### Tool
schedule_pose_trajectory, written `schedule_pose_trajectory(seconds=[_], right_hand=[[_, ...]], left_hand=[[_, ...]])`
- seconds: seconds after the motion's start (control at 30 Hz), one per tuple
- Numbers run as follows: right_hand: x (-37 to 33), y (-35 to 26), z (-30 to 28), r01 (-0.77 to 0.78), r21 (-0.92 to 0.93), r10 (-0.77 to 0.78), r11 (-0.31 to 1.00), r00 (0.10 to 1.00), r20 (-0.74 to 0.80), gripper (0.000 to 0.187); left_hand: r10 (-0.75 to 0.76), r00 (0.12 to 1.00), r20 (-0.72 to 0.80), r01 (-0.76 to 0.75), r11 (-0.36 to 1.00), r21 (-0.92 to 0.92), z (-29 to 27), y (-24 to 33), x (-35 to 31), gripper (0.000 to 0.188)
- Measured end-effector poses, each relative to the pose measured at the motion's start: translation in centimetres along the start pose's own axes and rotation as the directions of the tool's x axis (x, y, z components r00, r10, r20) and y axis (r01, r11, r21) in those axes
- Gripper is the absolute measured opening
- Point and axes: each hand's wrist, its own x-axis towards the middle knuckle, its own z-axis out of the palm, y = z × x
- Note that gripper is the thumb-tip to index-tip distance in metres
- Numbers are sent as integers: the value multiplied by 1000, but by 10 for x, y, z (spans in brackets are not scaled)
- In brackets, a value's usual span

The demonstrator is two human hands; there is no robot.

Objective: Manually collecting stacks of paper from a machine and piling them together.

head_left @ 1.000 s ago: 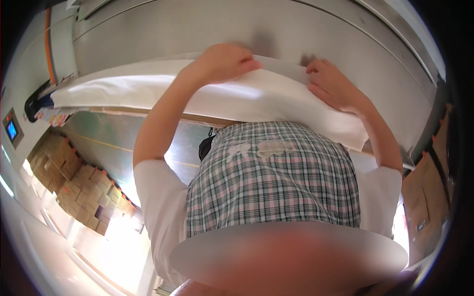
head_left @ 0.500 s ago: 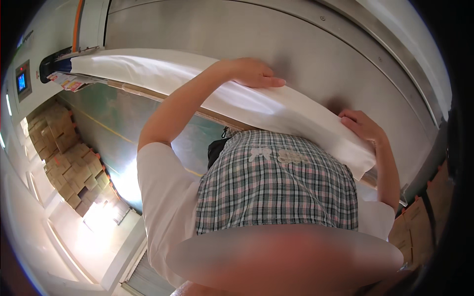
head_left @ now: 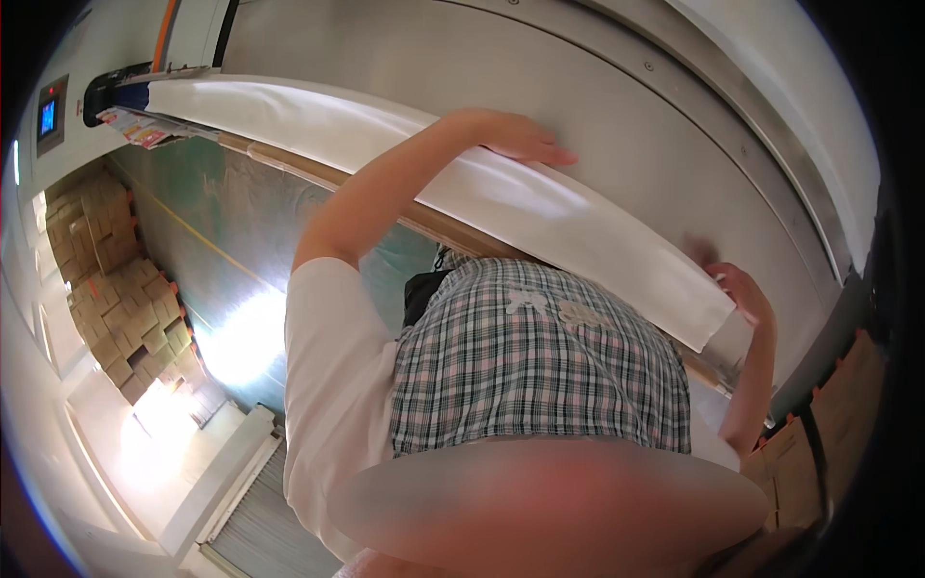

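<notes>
A long strip of white cloth (head_left: 578,222) lies along the near edge of a metal surface (head_left: 462,58), running from the far left to the right. My left hand (head_left: 525,140) rests flat at the cloth's far edge near the middle, fingers stretched out. At the cloth's right end, my right hand (head_left: 747,291) has its fingers bent and closed at the edge, with a bit of white showing at the fingertips. The near side of the cloth hangs over a brown front rail (head_left: 443,229) before my checked apron (head_left: 540,376).
On the left wall is a small control panel (head_left: 48,118) with a lit screen. Stacked cardboard boxes (head_left: 130,313) stand on the green floor (head_left: 202,202) at left, and more boxes (head_left: 785,467) at lower right. A raised metal edge (head_left: 761,116) curves along the far side.
My right hand has gone from lying over the cloth to its right end corner, with its fingers closed. The left hand stays on the far edge, shifted slightly right.
</notes>
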Motion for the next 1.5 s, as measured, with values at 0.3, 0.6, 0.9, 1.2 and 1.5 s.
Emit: schedule_pose_trajectory(seconds=[0.3, 0.6, 0.9, 1.2, 1.5], right_hand=[[2, -21, 33, 242, -178, -234, 954, 970, 64, 81], [51, -113, 118, 282, -297, -259, 912, 959, 113, 68], [119, -236, 259, 449, -307, -398, 839, 892, 217, 50], [198, -295, 318, 834, -255, -791, 490, 548, 271, 34], [243, -327, 250, 375, -778, -849, 505, 55, -525, 17]], left_hand=[[150, 655, -740, 78, 961, 264, 35, -4, -71, 50], [-38, 249, -968, 553, 826, 110, 107, -68, -111, 69], [156, 428, -890, 321, 895, 311, 125, -60, -105, 68], [268, 436, -859, -131, 963, 234, 87, -106, -164, 63], [55, 203, -978, -233, 973, 6, -86, -261, -226, 35]])
